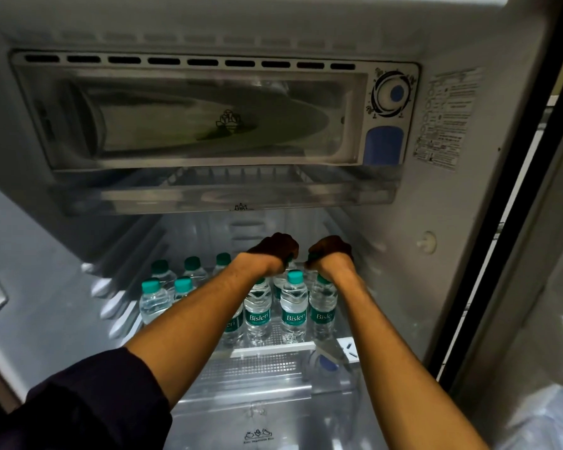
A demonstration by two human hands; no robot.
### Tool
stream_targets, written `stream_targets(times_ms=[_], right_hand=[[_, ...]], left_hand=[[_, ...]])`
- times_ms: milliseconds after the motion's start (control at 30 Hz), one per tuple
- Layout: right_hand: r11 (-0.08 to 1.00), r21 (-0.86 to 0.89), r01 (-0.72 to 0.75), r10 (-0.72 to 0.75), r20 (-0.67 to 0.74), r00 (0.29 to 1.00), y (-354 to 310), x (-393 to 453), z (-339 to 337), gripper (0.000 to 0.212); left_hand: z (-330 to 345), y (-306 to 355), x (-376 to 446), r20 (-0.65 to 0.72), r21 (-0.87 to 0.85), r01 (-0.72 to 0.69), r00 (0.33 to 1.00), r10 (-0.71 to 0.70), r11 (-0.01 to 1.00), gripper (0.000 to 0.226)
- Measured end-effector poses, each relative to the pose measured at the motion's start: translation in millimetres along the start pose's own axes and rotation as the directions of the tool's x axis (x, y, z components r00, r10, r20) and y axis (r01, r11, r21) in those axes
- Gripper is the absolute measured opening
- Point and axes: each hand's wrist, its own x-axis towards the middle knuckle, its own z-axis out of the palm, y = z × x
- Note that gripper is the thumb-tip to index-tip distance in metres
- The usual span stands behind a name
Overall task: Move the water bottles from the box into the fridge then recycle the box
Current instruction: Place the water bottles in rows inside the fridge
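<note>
deep on the fridge shelf (273,347), both hands' fingers grip bottle caps, shadowed: left hand (275,250), right hand (330,251).

You wore a dark navy sleeve (88,394) pushed up your left forearm; your right forearm (400,358) was bare, without a sleeve.

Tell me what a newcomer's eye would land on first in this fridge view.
First the two bare forearms reaching into the fridge, the left hand and right hand each curled around a bottle top at the back of the shelf. Next the cluster of Bisleri water bottles with teal caps standing upright on the glass shelf, in rows. Above them sits the closed freezer compartment, with a round thermostat dial at its right.
</note>
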Motion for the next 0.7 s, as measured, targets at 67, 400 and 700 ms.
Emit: stream_targets(times_ms=[67, 400, 700], right_hand=[[1.0, -0.002, -0.004, 0.004, 0.013, 1.0, 1.0, -0.2, 0.4, 0.042], [1.0, 0.015, 0.002, -0.002, 0.04, 0.999, 0.3, -3.3, 2.3, 0.041], [0.966, 0.249, 0.063, -0.036, -0.11, 0.993, 7.1, -17.7, 7.2, 0.046]], left_hand=[[-0.1, -0.4, -0.9, 0.011, -0.001, 0.001, 1.0, -0.001, 1.0, 0.036], [-0.3, 4.6, -7.1, 0.038, 0.025, 0.019, 0.999, -0.02, 1.0, 0.033], [-17.1, 13.2, -21.4, 0.061, -0.017, 0.077, 0.995, -0.076, 0.997, 0.044]])
